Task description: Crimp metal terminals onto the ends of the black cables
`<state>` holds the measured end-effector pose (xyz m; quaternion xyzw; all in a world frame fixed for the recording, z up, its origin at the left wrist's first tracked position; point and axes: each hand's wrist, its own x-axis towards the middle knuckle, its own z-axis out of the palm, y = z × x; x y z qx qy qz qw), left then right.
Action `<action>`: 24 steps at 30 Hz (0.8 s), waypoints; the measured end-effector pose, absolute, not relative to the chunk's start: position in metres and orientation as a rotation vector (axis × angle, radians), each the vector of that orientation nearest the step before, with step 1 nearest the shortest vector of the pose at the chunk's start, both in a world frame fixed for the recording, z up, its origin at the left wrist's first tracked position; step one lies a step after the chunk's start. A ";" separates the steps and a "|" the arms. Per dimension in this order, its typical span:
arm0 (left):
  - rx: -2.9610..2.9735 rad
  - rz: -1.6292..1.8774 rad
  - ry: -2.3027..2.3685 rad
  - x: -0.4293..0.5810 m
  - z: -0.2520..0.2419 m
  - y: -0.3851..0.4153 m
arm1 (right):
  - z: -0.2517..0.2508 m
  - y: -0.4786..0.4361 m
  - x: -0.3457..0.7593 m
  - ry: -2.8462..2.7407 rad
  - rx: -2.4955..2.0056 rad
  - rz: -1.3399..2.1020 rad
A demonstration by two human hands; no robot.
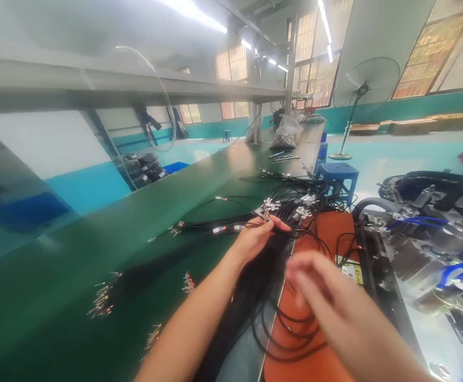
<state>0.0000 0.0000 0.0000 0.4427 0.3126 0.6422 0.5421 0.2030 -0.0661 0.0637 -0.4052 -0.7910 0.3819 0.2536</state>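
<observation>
My left hand (257, 237) reaches forward over the green bench and pinches the end of a black wire (231, 228) with a metal terminal at its tip. A thick bundle of black wires (255, 286) runs under that hand toward me. My right hand (326, 297) hovers lower right over the orange mat (326, 233), blurred by motion; its fingers look loosely spread and nothing shows in them. More wire ends with silver terminals (300, 204) lie tangled just beyond the left hand.
The long green bench (136, 223) stretches away. Loose terminal-tipped wires (104, 297) lie at the near left. A machine with blue hoses (434, 233) stands at right. A blue stool (338, 175), a floor fan (364, 90) and a bag of parts (284, 135) are farther off.
</observation>
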 end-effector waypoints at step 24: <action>0.925 1.547 0.569 -0.009 -0.019 0.001 | 0.066 0.056 0.116 -1.819 -1.088 1.455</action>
